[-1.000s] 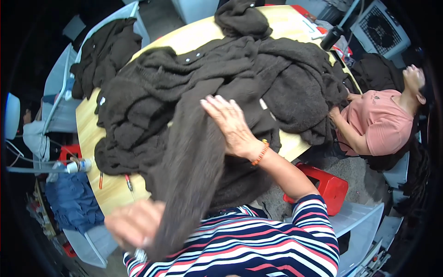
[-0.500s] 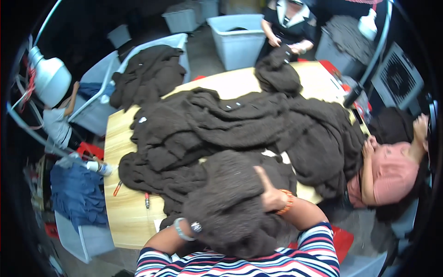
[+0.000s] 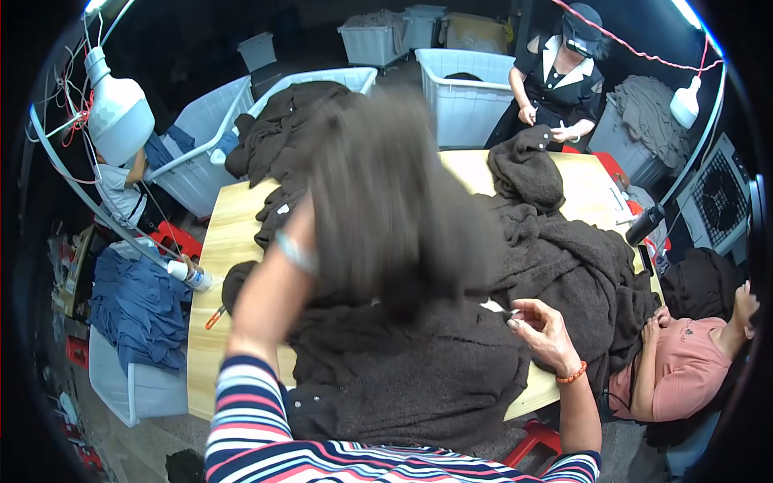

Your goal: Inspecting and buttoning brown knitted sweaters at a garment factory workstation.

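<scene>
A bulky dark brown knit garment (image 3: 394,201) is lifted above the table, smeared by motion. My left hand (image 3: 304,219) is gripping it, its fingers hidden by the cloth. My right hand (image 3: 549,332) is closed at thumb and forefinger on a small white tag-like piece (image 3: 493,307); its exact kind is unclear. Beneath both hands another dark brown garment (image 3: 419,370) lies spread at the near edge. More dark brown cloth (image 3: 572,266) is heaped on the right side of the table.
The wooden table (image 3: 213,322) carries an orange-handled tool (image 3: 215,317) and a white bottle (image 3: 189,274) at its left edge. Bins (image 3: 463,105) stand behind. One person (image 3: 564,80) handles brown cloth across the table; another (image 3: 684,362) sits at right. A lamp (image 3: 119,113) hangs left.
My left hand has raised the brown garment up and away from me. My right hand has left that garment and moved right and down to the white piece. The view has shifted.
</scene>
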{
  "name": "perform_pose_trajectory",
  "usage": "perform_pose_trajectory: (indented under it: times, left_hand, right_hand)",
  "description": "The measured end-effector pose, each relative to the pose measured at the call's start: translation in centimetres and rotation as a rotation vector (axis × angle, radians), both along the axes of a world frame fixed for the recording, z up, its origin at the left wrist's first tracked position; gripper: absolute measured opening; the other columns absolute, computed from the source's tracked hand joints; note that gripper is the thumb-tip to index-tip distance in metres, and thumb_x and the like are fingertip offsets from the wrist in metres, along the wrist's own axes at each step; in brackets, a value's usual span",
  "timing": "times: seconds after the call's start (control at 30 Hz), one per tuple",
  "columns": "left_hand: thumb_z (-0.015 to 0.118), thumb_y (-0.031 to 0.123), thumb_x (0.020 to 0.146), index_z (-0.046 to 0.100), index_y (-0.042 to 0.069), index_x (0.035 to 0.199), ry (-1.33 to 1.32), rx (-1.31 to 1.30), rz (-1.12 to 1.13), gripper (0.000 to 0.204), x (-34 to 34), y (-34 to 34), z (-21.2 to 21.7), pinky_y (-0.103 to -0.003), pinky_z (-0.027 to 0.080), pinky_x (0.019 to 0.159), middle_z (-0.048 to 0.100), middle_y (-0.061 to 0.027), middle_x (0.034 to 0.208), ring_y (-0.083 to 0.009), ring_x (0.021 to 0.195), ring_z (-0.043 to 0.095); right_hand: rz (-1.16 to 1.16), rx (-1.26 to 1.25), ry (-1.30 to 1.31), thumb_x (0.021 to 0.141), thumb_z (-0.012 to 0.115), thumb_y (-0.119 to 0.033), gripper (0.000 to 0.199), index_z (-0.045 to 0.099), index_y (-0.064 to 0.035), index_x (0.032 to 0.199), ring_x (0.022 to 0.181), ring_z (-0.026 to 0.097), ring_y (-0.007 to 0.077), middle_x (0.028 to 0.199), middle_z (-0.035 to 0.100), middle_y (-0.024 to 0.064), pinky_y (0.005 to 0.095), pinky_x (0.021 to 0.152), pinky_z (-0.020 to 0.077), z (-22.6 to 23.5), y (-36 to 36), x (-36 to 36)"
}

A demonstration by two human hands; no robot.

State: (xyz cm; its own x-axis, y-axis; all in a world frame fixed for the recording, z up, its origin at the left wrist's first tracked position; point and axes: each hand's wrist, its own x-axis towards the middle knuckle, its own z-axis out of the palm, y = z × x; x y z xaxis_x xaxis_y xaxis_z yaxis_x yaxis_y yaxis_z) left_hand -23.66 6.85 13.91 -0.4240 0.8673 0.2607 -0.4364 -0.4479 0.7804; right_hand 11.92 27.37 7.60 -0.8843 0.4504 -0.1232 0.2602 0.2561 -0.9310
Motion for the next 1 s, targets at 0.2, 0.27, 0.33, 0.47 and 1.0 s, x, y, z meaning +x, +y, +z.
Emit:
perform_pose_trajectory:
  times: [0.2, 0.27, 0.33, 0.47, 1.0]
  left_hand:
    - [0.057, 0.064, 0.086, 0.043, 0.006, 0.143, 0.127, -0.172, 0.815, 0.082, -15.1, -0.9, 6.2, -0.049, 0.026, 0.113, 0.045, -0.0138, 0.145, -0.0288, 0.137, 0.037]
    - [0.068, 0.058, 0.082, 0.040, 0.008, 0.145, 0.384, -0.413, 0.961, 0.085, -13.3, -2.6, 4.1, -0.055, 0.022, 0.114, 0.041, -0.0137, 0.148, -0.0310, 0.140, 0.032]
    - [0.070, 0.033, 0.090, 0.056, 0.001, 0.131, 0.571, -0.550, 0.576, 0.054, -5.8, -4.7, -1.5, -0.029, 0.043, 0.099, 0.063, -0.0063, 0.123, -0.0145, 0.112, 0.058]
    - [0.071, 0.013, 0.088, 0.060, -0.003, 0.125, 0.529, -1.002, 0.185, 0.042, 5.8, -13.6, -11.9, -0.029, 0.047, 0.095, 0.064, -0.0039, 0.117, -0.0113, 0.106, 0.059]
    - [0.072, 0.006, 0.072, 0.062, 0.003, 0.122, 0.759, -1.087, 0.477, 0.051, 25.8, -23.9, -16.3, -0.040, 0.041, 0.102, 0.055, -0.0169, 0.126, -0.0335, 0.120, 0.051]
  right_hand:
    - [-0.059, -0.183, 0.023, 0.092, 0.065, -0.008, 0.032, 0.058, 0.0008, 0.122, 0.086, 0.060, 0.0077, 0.096, 0.063, 0.0028, 0.0238, 0.078, 0.0528, -4.5, -0.2, 0.5]
    - [-0.025, -0.181, -0.001, 0.091, 0.067, -0.008, 0.034, 0.058, 0.0009, 0.122, 0.087, 0.060, 0.0071, 0.097, 0.063, 0.0029, 0.0227, 0.078, 0.0517, -6.1, -0.6, 1.0]
    - [0.002, -0.043, -0.098, 0.089, 0.070, -0.008, 0.036, 0.058, 0.0015, 0.121, 0.086, 0.060, 0.0075, 0.097, 0.064, 0.0036, 0.0222, 0.078, 0.0510, -5.6, -2.2, 1.0]
    - [0.194, 0.120, -0.109, 0.080, 0.078, -0.013, 0.047, 0.059, 0.0003, 0.121, 0.095, 0.062, 0.0165, 0.102, 0.064, 0.0076, 0.0288, 0.086, 0.0505, -6.2, -5.0, 1.5]
    - [0.543, 0.535, -0.359, 0.070, 0.073, -0.006, 0.041, 0.065, -0.0024, 0.109, 0.093, 0.059, 0.0315, 0.093, 0.060, 0.0128, 0.0387, 0.084, 0.0494, -5.1, -8.9, 3.9]
